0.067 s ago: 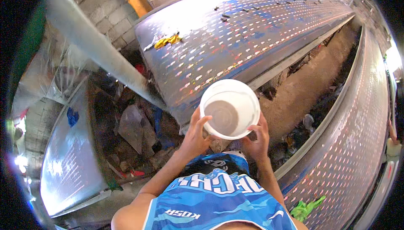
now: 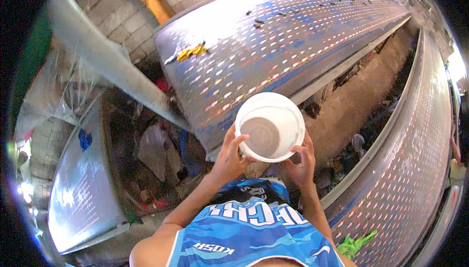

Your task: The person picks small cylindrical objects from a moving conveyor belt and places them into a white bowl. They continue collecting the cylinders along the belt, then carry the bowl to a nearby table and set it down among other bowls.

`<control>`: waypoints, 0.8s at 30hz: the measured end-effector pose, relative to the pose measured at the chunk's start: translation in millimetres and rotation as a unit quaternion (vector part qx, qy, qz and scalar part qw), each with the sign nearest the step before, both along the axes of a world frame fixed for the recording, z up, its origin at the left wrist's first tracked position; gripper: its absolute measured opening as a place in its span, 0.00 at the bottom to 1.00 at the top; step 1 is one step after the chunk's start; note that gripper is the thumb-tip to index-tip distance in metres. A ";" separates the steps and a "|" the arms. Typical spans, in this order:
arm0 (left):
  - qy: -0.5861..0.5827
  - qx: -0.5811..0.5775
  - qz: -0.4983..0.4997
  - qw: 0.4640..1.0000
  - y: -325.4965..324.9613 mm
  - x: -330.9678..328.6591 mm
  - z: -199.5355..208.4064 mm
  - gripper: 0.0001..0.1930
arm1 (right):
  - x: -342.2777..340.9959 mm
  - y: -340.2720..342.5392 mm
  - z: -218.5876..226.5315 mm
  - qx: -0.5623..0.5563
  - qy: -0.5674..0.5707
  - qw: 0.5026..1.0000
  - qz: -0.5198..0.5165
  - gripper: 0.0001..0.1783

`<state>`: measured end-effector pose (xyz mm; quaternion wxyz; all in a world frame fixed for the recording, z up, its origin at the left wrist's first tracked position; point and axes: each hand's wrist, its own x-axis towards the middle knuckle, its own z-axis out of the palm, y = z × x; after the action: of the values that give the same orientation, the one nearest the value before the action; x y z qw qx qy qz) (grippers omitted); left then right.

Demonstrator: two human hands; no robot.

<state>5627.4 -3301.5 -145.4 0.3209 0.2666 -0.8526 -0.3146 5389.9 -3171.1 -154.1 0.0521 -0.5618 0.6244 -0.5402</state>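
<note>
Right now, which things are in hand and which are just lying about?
In hand:
- white bucket, gripped at the rim by left hand and right hand

Lying about:
- yellow scrap on perforated metal sheet
- green rag
- blue scrap

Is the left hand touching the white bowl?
Touching. The head view shows the left hand with its fingers curled over the white bowl's rim.

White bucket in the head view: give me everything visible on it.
The white bucket is round, looks like plastic, open-topped and seen from above, with a thick rim. It holds murky brown-grey liquid. The left hand grips its near-left rim and the right hand its near-right side, holding it over the perforated metal tray's edge.
</note>
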 end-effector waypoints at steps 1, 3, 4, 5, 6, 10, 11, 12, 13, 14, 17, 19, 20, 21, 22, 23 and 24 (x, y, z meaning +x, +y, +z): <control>0.008 -0.008 -0.011 1.000 -10.8 -29.4 2.1 0.43 | -29.8 -7.4 1.1 -0.004 -0.009 1.000 -0.004 0.21; 0.033 -0.009 -0.020 0.999 -35.7 -86.6 9.9 0.44 | -81.9 -20.6 6.1 -0.005 -0.009 1.000 -0.015 0.23; 0.025 -0.007 -0.018 1.000 -44.4 -115.1 7.0 0.44 | -109.0 -28.3 6.7 -0.002 0.000 1.000 -0.025 0.25; 0.017 -0.006 -0.017 1.000 -52.5 -142.6 4.1 0.44 | -132.1 -32.7 9.2 0.007 0.001 1.000 -0.026 0.24; 0.025 -0.004 -0.011 1.000 -60.6 -165.5 1.6 0.43 | -153.1 -37.2 11.6 0.016 0.003 0.999 -0.028 0.24; 0.036 -0.011 -0.042 0.998 -93.3 -251.0 -3.2 0.45 | -220.1 -47.6 -0.7 0.019 -0.009 0.997 -0.077 0.25; 0.037 -0.009 -0.058 0.998 -102.8 -270.9 -7.6 0.45 | -234.6 -51.7 -3.3 0.018 -0.009 0.996 -0.091 0.25; 0.039 -0.007 -0.074 0.997 -111.9 -289.6 -12.0 0.45 | -247.7 -53.2 -10.9 0.020 -0.016 0.994 -0.102 0.26; 0.044 -0.006 -0.084 0.995 -120.6 -310.3 -17.4 0.45 | -264.2 -57.9 -14.4 0.017 -0.028 0.994 -0.107 0.26; 0.047 0.010 -0.080 0.996 -128.0 -331.4 -23.0 0.43 | -280.9 -64.0 -17.1 0.014 -0.039 0.993 -0.111 0.26; 0.079 0.013 -0.102 0.992 -154.4 -393.2 -34.5 0.42 | -343.1 -85.5 -14.9 0.040 -0.051 0.993 -0.098 0.25; 0.107 0.019 -0.083 0.991 -167.0 -437.0 -48.9 0.42 | -389.2 -105.5 -7.2 0.076 -0.028 0.993 -0.085 0.25; 0.121 0.023 -0.071 0.990 -172.9 -458.3 -55.0 0.42 | -408.9 -115.0 -8.2 0.102 -0.004 0.991 -0.091 0.26; 0.112 0.014 -0.065 0.991 -179.8 -478.3 -60.3 0.42 | -428.1 -124.4 -9.3 0.128 0.020 0.987 -0.095 0.27; 0.108 0.007 -0.066 0.992 -185.8 -503.7 -60.7 0.42 | -448.5 -130.4 -5.4 0.153 0.049 0.981 -0.106 0.28; 0.104 0.009 -0.058 0.993 -185.3 -525.4 -64.7 0.41 | -464.1 -134.7 -3.5 0.157 0.048 0.979 -0.118 0.31; 0.112 0.018 -0.058 0.992 -186.8 -544.2 -68.1 0.41 | -475.6 -141.4 -3.1 0.161 0.048 0.977 -0.128 0.34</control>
<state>5083.2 -3488.3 -213.5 0.3909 0.1854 -0.8194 -0.3760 4914.4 -3312.5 -157.2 0.0424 -0.4863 0.7719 -0.4074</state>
